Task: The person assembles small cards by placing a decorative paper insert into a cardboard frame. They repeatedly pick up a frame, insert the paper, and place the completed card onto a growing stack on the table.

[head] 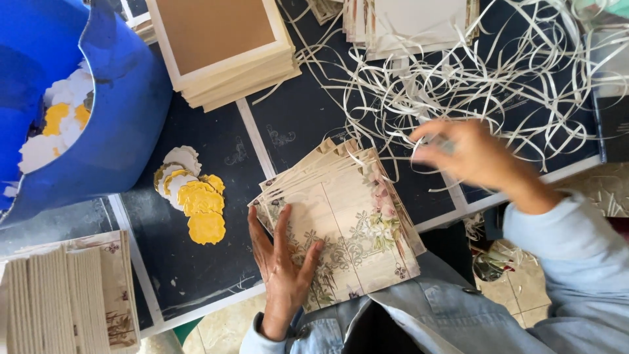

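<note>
Left hand (283, 262): I pressed it flat and open on the near-left of the flowery cards (347, 223).
Right hand (468, 154): blurry, far right, over paper strips (472, 72); grip unclear.

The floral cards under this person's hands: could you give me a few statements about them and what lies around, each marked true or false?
1. The left hand lies flat on the stack of floral cards. True.
2. The right hand presses on the same stack. False: it is over the paper strips, blurred.
3. The scalloped yellow cutouts lie left of the stack. True.
4. The blue tub is empty. False: it holds white and yellow cutouts.
</note>
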